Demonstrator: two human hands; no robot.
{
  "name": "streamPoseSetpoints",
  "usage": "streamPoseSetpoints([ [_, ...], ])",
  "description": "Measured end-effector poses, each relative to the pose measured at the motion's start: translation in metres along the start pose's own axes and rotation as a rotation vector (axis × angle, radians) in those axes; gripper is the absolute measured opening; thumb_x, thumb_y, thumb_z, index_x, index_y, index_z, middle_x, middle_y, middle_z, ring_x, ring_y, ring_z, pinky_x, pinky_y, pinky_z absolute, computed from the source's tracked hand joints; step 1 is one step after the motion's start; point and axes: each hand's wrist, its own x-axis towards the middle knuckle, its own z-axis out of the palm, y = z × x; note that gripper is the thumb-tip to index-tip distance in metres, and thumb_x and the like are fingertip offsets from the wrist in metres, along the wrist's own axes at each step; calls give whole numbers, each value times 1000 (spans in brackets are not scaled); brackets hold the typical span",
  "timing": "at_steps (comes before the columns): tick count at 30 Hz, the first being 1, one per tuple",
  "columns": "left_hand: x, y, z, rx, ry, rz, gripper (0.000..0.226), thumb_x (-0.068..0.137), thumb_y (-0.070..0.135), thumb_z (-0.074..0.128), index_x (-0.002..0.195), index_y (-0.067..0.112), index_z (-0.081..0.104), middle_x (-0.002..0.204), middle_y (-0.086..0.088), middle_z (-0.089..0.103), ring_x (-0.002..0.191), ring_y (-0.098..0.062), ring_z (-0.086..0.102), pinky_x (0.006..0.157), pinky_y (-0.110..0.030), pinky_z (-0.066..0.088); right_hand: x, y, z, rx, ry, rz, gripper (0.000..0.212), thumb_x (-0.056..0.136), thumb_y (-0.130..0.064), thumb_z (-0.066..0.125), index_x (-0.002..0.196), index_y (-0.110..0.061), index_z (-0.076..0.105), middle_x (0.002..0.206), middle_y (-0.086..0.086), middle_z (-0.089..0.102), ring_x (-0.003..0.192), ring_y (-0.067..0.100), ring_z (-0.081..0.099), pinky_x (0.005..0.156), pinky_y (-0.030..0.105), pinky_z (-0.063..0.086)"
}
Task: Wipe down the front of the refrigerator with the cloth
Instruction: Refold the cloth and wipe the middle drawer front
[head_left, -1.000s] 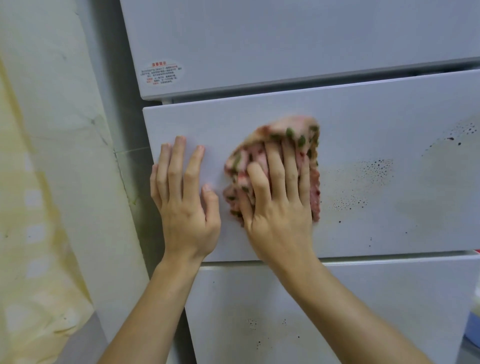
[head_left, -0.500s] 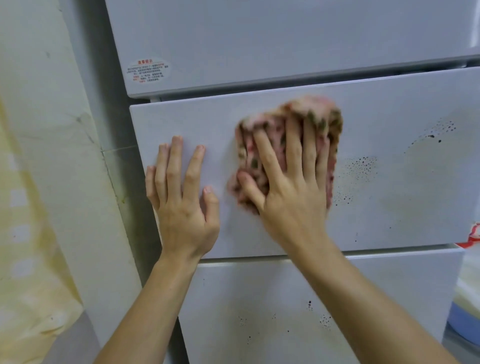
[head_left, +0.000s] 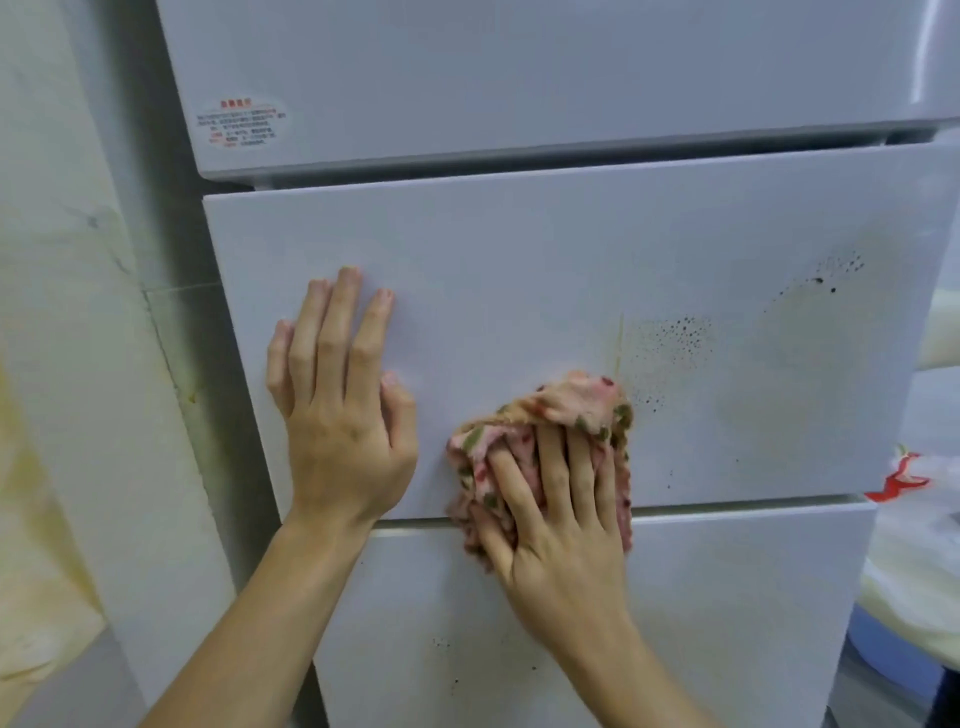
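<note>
The right hand (head_left: 561, 525) presses a pink flowered cloth (head_left: 571, 400) against the refrigerator (head_left: 519, 249), low on the middle drawer front and across the seam with the drawer below. Its fingers (head_left: 553, 462) lie nearly straight on the fabric. The left hand (head_left: 343, 415) rests flat, holding nothing, on the same panel's left side. Dark specks (head_left: 670, 343) dot the surface just right of the cloth.

We record a white refrigerator (head_left: 519, 78) front bearing a label (head_left: 240, 123) up top, dark specks (head_left: 670, 343) on the middle drawer (head_left: 519, 249), the left hand (head_left: 343, 415) flat, the right hand (head_left: 561, 525) pressing a cloth (head_left: 566, 400).
</note>
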Motion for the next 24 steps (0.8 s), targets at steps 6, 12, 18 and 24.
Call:
streamPoseSetpoints([
  [6, 3, 18, 4, -13, -52, 18, 64, 93, 26, 57, 154, 12, 48, 167, -16, 32, 158, -35, 24, 129, -56, 16, 48, 17, -13, 20, 134, 80, 66, 101, -54, 59, 158, -24, 39, 168, 21, 25, 159, 37, 16, 129, 56, 12],
  [12, 0, 25, 9, -6, -41, 3, 69, 90, 27, 61, 155, 12, 46, 168, -19, 30, 158, -37, 23, 128, -60, 15, 143, 42, -37, -45, 268, 153, 66, 102, -54, 53, 157, -18, 45, 164, 26, 32, 155, 45, 26, 128, 60, 15],
  [18, -9, 38, 15, 5, -18, -3, 64, 91, 24, 60, 153, 12, 50, 165, -18, 34, 156, -36, 27, 127, -59, 18, 60, 38, -24, 45, 175, 114, 52, 107, -46, 49, 147, -14, 40, 164, 25, 31, 157, 44, 20, 129, 58, 14],
  [24, -15, 41, 20, 20, -3, -6, 60, 94, 24, 53, 152, 10, 51, 165, -18, 36, 156, -36, 27, 127, -59, 18, -4, 40, -13, 62, 54, 107, 48, 106, -49, 47, 142, -18, 40, 165, 17, 26, 160, 35, 13, 130, 55, 10],
])
